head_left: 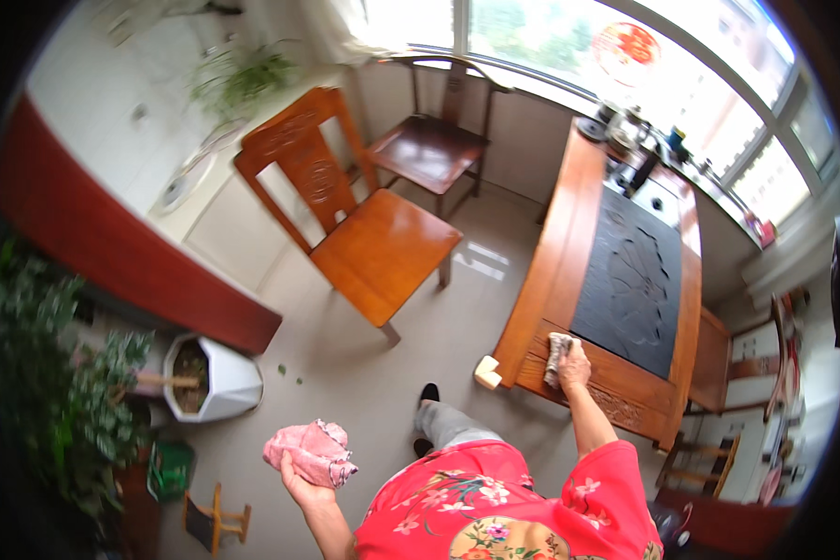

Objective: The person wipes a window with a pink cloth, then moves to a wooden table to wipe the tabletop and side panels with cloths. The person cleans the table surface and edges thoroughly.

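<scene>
A crumpled pink cloth is gripped in my left hand, held out over the floor at the lower left. My right hand presses a folded pale, dark-patterned cloth onto the near left corner of a wooden tea table. A dark carved slab is set into the tabletop, just beyond that hand. Carved relief decorates the wood at the table's near end.
A cream corner guard sits at the table's near left corner. Two wooden chairs, an orange-brown one and a darker one, stand left of the table. Tea ware crowds its far end. A white planter stands at left, near a small stool.
</scene>
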Motion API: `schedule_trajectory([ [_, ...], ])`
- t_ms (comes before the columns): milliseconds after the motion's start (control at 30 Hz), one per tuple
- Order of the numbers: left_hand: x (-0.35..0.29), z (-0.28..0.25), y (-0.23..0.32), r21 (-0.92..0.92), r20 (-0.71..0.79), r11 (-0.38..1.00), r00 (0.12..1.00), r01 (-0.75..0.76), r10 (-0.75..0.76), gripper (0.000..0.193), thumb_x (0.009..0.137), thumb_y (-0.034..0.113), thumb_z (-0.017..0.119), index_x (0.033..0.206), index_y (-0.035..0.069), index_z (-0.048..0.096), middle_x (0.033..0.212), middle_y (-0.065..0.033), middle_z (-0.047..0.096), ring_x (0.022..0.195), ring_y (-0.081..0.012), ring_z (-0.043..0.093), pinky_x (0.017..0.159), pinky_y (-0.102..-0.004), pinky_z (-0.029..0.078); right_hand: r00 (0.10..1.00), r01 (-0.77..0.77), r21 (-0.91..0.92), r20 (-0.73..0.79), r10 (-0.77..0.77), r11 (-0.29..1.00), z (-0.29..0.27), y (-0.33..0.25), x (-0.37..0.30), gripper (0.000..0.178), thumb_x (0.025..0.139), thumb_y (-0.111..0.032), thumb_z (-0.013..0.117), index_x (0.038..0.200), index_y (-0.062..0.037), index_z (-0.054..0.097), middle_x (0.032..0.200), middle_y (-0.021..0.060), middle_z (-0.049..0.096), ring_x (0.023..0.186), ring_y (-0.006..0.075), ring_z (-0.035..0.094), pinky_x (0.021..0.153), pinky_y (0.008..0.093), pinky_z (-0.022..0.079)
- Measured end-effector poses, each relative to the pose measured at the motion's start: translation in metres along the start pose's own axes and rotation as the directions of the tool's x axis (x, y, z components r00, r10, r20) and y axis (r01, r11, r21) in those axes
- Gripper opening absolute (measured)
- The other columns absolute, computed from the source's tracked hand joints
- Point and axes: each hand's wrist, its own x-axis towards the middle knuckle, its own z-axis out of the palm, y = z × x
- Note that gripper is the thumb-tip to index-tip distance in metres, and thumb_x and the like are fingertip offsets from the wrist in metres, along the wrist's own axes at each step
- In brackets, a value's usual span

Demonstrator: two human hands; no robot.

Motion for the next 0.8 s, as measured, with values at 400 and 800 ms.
schedule_trajectory([
  [400,0.112,0.139,0.000,0.268,0.244,0.957,0.953,0.111,-0.179,0.058,0.091,0.038,0.053,0.137,0.003,0.042,0.135,-0.0177,0.052,0.124,-0.0356,0.051,0.104,-0.0527,0.042,0.992,-0.022,-0.043,-0.125,0.016,0.999,-0.022,-0.024,-0.025,0.032,0.082,-0.026,0.068,0.103,-0.0144,0.048,0.092,0.0121,0.063,0.076,0.0385,0.066,0.064,0.0505,0.053],
  [800,0.168,0.297,-0.104,0.501,0.390,0.744,0.652,0.443,-0.651,0.057,0.091,0.031,0.057,0.139,0.005,0.041,0.138,-0.0178,0.049,0.128,-0.0371,0.047,0.109,-0.0548,0.036,0.956,-0.123,0.100,-0.256,0.145,0.987,-0.025,-0.040,-0.025,0.030,0.083,-0.023,0.066,0.108,-0.0130,0.053,0.089,0.0141,0.064,0.076,0.0395,0.065,0.064,0.0500,0.052],
])
